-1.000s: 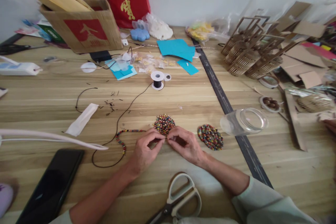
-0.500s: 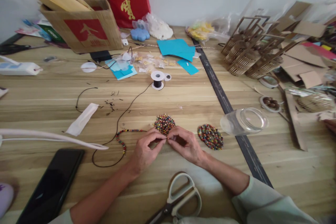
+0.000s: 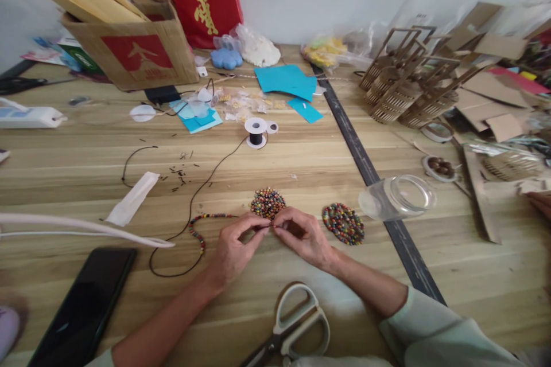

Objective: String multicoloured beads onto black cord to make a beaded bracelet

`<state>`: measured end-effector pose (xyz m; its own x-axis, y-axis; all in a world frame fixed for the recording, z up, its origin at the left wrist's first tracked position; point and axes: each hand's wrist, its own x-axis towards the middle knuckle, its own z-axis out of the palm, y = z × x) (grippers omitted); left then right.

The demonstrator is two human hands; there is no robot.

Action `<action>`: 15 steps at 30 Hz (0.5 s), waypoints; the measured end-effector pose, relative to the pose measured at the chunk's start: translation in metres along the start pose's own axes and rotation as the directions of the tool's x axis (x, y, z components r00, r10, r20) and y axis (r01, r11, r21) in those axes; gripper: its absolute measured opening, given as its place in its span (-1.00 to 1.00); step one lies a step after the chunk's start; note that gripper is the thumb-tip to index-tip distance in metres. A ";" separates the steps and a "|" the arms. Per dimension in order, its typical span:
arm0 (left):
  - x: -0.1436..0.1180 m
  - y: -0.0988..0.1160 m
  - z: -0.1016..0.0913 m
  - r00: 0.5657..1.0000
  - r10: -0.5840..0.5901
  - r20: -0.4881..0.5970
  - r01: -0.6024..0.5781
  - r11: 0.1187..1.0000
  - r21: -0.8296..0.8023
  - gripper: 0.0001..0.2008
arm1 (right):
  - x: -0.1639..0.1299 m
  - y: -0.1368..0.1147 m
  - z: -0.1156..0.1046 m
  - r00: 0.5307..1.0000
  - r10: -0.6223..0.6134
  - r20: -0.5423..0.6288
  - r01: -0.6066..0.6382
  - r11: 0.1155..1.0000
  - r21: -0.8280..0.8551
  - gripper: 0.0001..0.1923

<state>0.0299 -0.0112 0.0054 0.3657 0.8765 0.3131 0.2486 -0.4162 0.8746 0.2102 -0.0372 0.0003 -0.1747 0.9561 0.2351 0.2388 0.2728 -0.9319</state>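
Observation:
My left hand [image 3: 241,246] pinches the end of a thin black cord [image 3: 192,183] between thumb and forefinger. Fingertip to fingertip with it, my right hand [image 3: 303,238] is closed in a pinch on a tiny bead at the cord's end, mostly hidden by the fingers. A row of coloured beads [image 3: 198,235] is threaded on the cord left of my left hand. From there the cord loops round and runs up to a white spool [image 3: 256,133]. Just beyond my fingertips lies a pile of loose multicoloured beads [image 3: 267,202]. A coiled beaded string [image 3: 343,223] rests right of my right hand.
White-handled scissors [image 3: 301,321] lie below my hands. A black phone [image 3: 84,304] and a pale cable [image 3: 86,226] are at the left. A clear glass jar [image 3: 398,198] lies on its side at the right, near bamboo baskets [image 3: 398,94]. Another person's hand [image 3: 540,203] shows at the right edge.
The whole view has shifted slightly. Both hands keep their fingertips together at the cord's end, with little visible movement. The other person's hand reaches slightly further into view.

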 end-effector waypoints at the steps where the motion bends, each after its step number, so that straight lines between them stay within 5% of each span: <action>1: 0.000 0.000 0.000 1.000 -0.013 -0.007 0.013 1.000 0.002 -0.91 | 0.000 0.000 0.000 1.000 0.004 0.001 -0.004 1.000 0.004 -0.89; 15: 0.001 0.001 -0.003 0.999 0.018 0.030 -0.018 1.000 0.019 -0.91 | 0.000 -0.003 -0.001 0.999 -0.043 0.023 0.043 0.999 -0.010 -0.95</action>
<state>0.0281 -0.0103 0.0076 0.3971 0.8612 0.3171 0.2591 -0.4367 0.8615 0.2108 -0.0377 0.0038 -0.2064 0.9410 0.2683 0.2411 0.3147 -0.9181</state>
